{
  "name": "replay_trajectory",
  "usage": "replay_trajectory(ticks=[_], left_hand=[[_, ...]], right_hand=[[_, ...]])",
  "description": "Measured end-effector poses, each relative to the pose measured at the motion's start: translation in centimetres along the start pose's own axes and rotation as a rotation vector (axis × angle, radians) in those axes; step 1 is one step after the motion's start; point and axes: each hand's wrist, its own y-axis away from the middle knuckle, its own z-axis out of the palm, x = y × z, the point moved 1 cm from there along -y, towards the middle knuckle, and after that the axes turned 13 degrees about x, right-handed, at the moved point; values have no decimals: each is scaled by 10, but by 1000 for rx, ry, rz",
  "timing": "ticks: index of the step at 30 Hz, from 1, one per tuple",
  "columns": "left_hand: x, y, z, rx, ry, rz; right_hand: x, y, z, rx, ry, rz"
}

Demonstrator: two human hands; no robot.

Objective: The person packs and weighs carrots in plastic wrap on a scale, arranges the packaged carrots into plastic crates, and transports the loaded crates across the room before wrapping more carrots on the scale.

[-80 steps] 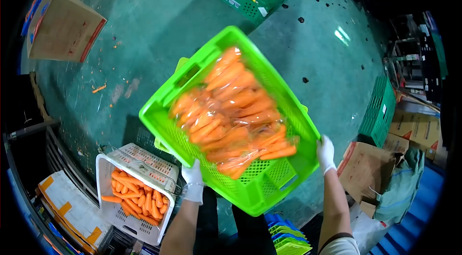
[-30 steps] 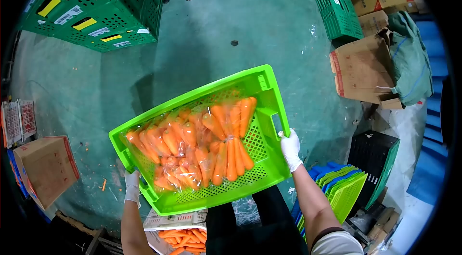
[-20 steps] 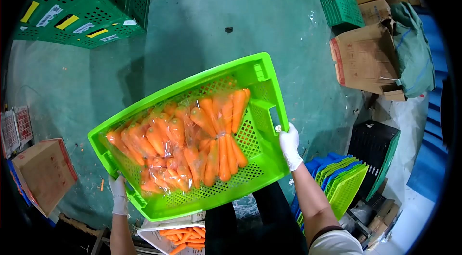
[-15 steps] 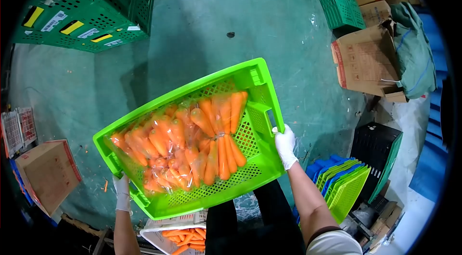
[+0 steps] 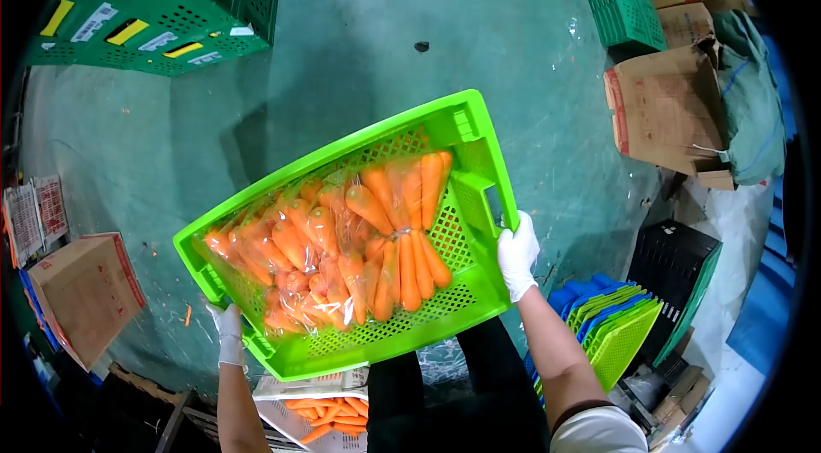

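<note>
A bright green plastic crate [image 5: 462, 299] is held up in front of me, tilted with its right end higher in view. Inside lie several clear plastic bags of carrots [image 5: 321, 239], bunched toward the left and middle. My left hand [image 5: 227, 335], in a white glove, grips the crate's left end near the lower corner. On the opposite end, my right hand [image 5: 517, 258], also gloved, is closed round the handle rim. The fingers of both hands are partly hidden by the crate wall.
A white basket [image 5: 282, 389] of loose carrots stands by my legs. Stacked dark green crates [image 5: 162, 17] rise at upper left. Nested green and blue crates [image 5: 607, 325] and a black crate [image 5: 671, 269] stand right. Cardboard boxes [image 5: 90, 295] flank both sides of the green floor [image 5: 410, 17].
The crate, still in both my hands, sits slightly higher and further right in view. The surroundings on the right have shifted a little to the right.
</note>
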Motion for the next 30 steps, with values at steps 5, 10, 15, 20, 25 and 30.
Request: replay_trajectory(ticks=[5,10,15,20,25,30], left_hand=[[-10,-30,-10,-52,-747,0],[6,9,-11,-693,-1678,328],[-5,153,-19,-933,-1797,488],[32,337,30,-982,-1470,298],[7,344,64,-1497,-1365,271],[122,385,51,-1306,-1779,320]], right_hand=[[1,-4,0,-90,61,-17],[13,-11,-14,-270,-156,-47],[107,74,-54,-48,-214,89],[229,228,-139,-664,-124,524],[295,291,-202,-857,188,613],[304,385,-229,-750,274,719]])
